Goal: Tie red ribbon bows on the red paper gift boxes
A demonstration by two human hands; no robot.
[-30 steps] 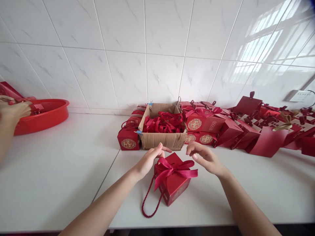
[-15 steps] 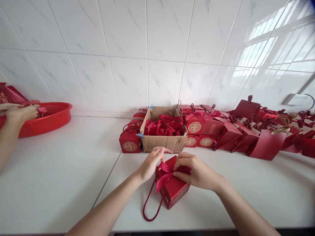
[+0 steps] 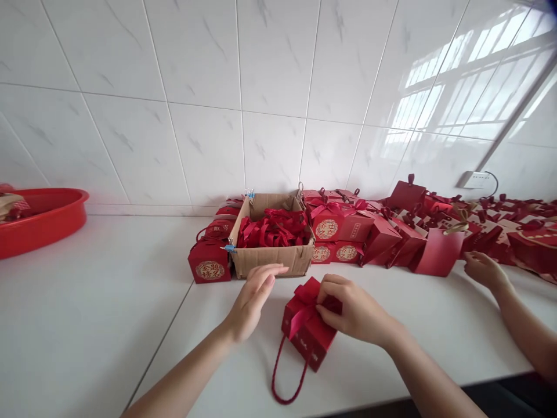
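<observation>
A small red gift box (image 3: 314, 343) lies tilted toward me on the white counter. A glossy red ribbon bow (image 3: 303, 315) crosses its top, and its twisted red cord handle (image 3: 275, 388) loops down over the counter. My right hand (image 3: 351, 306) pinches the bow at its right side, with the fingertips pressed together over the box. Left of the box, my left hand (image 3: 253, 303) hovers with straight fingers, apart from the box and holding nothing. Behind it stands an open cardboard carton (image 3: 272, 261) filled with loose red ribbons (image 3: 273, 228).
Finished-looking red boxes (image 3: 209, 261) sit left of the carton. Ribboned boxes (image 3: 337, 225) are stacked to its right, with many more red boxes (image 3: 439, 252) beyond. Another person's hand (image 3: 483, 271) reaches in there. A red plastic basin (image 3: 47, 223) stands far left.
My left hand has come off the bow and moved left, away from the box. The view has swung right; another person's hand now shows at the right, and the hands at the basin are mostly gone.
</observation>
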